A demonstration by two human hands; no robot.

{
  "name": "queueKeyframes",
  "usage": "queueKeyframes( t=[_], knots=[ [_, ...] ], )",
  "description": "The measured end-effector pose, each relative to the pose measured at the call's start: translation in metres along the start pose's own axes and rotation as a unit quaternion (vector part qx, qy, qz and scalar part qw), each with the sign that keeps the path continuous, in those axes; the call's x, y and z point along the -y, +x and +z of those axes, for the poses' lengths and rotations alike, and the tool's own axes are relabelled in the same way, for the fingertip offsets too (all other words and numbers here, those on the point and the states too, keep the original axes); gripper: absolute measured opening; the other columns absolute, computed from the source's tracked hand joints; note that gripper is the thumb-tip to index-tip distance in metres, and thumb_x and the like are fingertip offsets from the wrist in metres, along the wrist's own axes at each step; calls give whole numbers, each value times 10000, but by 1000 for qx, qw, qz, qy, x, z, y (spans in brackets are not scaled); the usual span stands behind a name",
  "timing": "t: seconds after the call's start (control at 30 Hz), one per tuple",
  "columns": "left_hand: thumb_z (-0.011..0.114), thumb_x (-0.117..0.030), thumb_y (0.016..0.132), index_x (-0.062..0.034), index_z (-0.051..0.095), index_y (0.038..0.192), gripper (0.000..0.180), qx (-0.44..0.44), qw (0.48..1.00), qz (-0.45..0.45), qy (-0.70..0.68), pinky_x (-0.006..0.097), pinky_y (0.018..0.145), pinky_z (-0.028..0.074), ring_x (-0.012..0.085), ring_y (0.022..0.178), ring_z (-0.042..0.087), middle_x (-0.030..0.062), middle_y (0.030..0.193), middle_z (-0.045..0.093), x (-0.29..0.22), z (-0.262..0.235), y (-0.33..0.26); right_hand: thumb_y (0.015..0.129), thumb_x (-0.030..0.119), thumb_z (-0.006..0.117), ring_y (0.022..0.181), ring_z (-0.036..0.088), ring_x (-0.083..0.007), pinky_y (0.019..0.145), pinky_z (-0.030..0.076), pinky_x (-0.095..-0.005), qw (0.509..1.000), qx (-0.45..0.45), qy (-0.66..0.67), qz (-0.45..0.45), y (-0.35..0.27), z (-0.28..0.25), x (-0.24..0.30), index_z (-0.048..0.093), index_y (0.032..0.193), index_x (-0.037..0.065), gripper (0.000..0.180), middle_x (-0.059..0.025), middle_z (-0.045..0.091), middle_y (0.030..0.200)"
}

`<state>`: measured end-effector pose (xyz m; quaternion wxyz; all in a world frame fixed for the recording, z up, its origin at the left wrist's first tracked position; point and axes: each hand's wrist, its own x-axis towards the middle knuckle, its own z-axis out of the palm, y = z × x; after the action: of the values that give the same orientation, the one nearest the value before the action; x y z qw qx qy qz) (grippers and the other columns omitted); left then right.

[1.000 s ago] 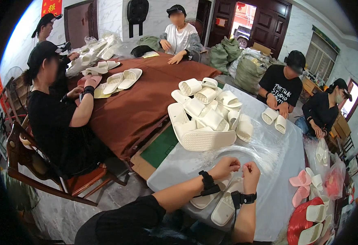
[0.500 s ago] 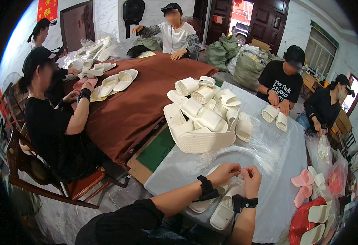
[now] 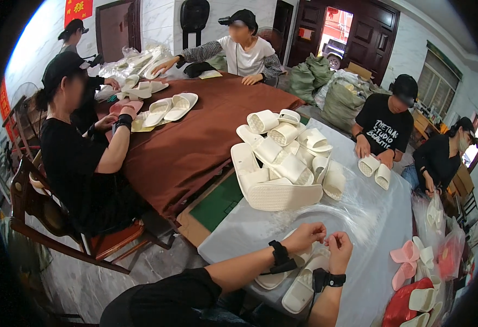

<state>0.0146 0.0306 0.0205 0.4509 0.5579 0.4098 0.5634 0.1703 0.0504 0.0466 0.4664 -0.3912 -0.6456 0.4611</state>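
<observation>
My left hand [image 3: 308,237] and my right hand [image 3: 338,252] hover close together over the grey-covered table, fingertips almost meeting. Thumb and fingers of each are pinched; whatever lies between them, if anything, is too small to make out. Beneath my wrists rest two cream slide slippers, the nearer slipper [image 3: 298,295] and another slipper [image 3: 271,281] to its left, both partly covered by my arms and wrist straps. Just beyond my hands rises a heap of cream slippers [image 3: 285,196], some on their sides. Clear plastic film [image 3: 353,210] lies beside the heap.
A brown-clothed table [image 3: 212,114] adjoins on the left, with a pair of cream slippers [image 3: 182,107] and co-workers around it. Across from me a person's hands touch another slipper pair [image 3: 382,177]. Pink slippers [image 3: 404,252] and a red bag [image 3: 405,305] sit at the right edge.
My view has shifted, moving the scene slightly rightward. My hands stay close together, still pinched. The co-worker at the far side has stretched an arm left toward the plastic-wrapped slippers.
</observation>
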Motion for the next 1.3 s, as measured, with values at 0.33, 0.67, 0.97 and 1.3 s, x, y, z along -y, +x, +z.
queueKeyframes(
  t=[0.33, 0.67, 0.97, 1.3],
  knots=[
    [549, -42, 898, -1, 540, 835, 76, 15, 1000, -5, -24, 261, 662, 452, 110, 705, 539, 20, 729, 548, 5, -4, -2, 860, 18, 601, 673, 568, -81, 622, 461, -222, 1000, 12, -17, -14, 0, 4, -14, 572, 855, -1, 35, -25, 603, 748],
    [565, -56, 898, 4, 538, 840, 87, 8, 999, -32, -11, 266, 693, 456, 112, 720, 531, 28, 738, 554, -2, -1, -5, 867, 15, 584, 656, 567, -96, 614, 464, -235, 1000, -2, -14, -10, -1, 8, -7, 559, 851, -6, 36, -41, 602, 741],
    [542, -61, 925, 7, 522, 841, 109, 1, 999, -9, -42, 260, 704, 463, 109, 729, 530, 19, 769, 549, -6, 0, -4, 868, 1, 574, 685, 573, -105, 636, 462, -230, 999, -38, 28, -22, -4, 11, -3, 556, 866, -11, 22, -40, 589, 757],
    [546, -51, 906, 2, 513, 824, 103, -5, 1000, -16, -8, 263, 676, 460, 112, 704, 529, 24, 733, 540, -10, -1, -4, 859, -1, 584, 683, 576, -100, 632, 464, -228, 999, -38, 7, -12, -3, 9, -10, 569, 861, -10, 18, -39, 605, 769]
  ],
)
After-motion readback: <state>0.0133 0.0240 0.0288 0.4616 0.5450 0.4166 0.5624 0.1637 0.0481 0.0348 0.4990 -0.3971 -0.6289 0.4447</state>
